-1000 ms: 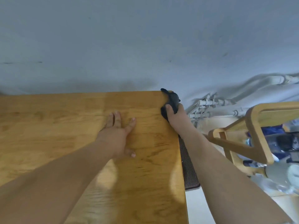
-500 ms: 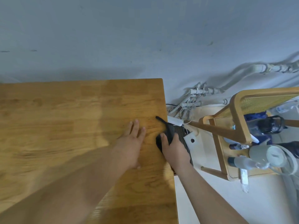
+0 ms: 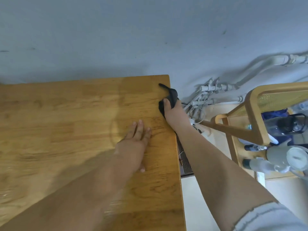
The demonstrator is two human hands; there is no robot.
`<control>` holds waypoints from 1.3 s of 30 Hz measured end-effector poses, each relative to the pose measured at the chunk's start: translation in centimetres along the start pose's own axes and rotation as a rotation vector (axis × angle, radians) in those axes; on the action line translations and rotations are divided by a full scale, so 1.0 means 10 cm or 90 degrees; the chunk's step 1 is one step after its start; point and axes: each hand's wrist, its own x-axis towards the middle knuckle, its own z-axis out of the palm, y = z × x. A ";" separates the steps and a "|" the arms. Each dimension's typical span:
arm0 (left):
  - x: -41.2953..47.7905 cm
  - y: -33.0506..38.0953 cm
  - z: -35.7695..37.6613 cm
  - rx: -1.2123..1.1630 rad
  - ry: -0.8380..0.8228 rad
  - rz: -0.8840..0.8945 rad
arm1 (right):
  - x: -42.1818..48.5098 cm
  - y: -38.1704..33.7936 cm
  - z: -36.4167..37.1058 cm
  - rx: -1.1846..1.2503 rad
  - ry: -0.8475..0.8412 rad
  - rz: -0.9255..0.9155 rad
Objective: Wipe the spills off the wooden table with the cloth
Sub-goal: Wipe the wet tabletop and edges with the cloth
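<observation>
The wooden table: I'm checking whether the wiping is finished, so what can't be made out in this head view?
- Spills: none discernible on the wooden table; motion blur and glare smear the surface.
- Table under the left hand and forearm: covered.
- Cloth: partly hidden by the right hand; its contact at the table's right edge is unclear.
- Table's left and near parts: cut off by the frame.

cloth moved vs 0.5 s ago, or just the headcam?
Yes. The cloth under the right hand went along the table right edge toward its far corner.
</observation>
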 end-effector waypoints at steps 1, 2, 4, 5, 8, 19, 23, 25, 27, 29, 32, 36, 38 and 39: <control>-0.01 0.00 0.00 -0.010 0.006 -0.004 | -0.16 0.14 0.03 0.001 0.001 0.005; -0.03 -0.01 0.00 -0.015 0.013 -0.009 | -0.34 0.29 0.07 -0.004 -0.002 0.017; -0.05 -0.02 0.01 -0.015 0.020 -0.015 | -0.79 0.65 0.15 -0.019 -0.012 0.048; -0.06 -0.02 0.02 -0.017 0.022 -0.017 | -1.04 0.84 0.19 -0.020 -0.010 0.057; -0.11 0.00 0.06 -0.033 0.035 -0.021 | -1.90 1.39 0.29 -0.016 0.011 0.080; -1.41 0.39 1.27 -0.086 0.073 0.232 | -2.75 1.92 0.40 -0.036 0.018 0.174; -1.74 0.20 1.63 -0.041 0.041 0.225 | -2.65 1.69 0.48 -0.009 0.097 0.167; -1.85 0.07 1.71 -0.027 0.031 0.204 | -2.80 1.73 0.60 -0.046 0.159 0.181; -1.95 -0.05 1.80 -0.027 0.032 0.195 | -3.06 1.86 0.73 -0.088 0.201 0.209; -2.04 -0.13 1.88 -0.025 0.041 0.201 | -3.32 2.05 0.84 -0.052 0.218 0.234; -2.16 -0.19 2.02 -0.024 0.048 0.205 | -3.64 2.22 1.00 0.197 0.239 0.264; -2.19 -0.27 2.19 -0.002 0.101 0.193 | -3.70 2.22 1.23 0.342 0.316 0.296; -2.16 -0.32 2.21 0.015 0.114 0.184 | -3.63 2.19 1.28 0.394 0.345 0.299; -2.15 -0.35 2.23 0.023 0.116 0.186 | -3.61 2.18 1.31 0.417 0.352 0.309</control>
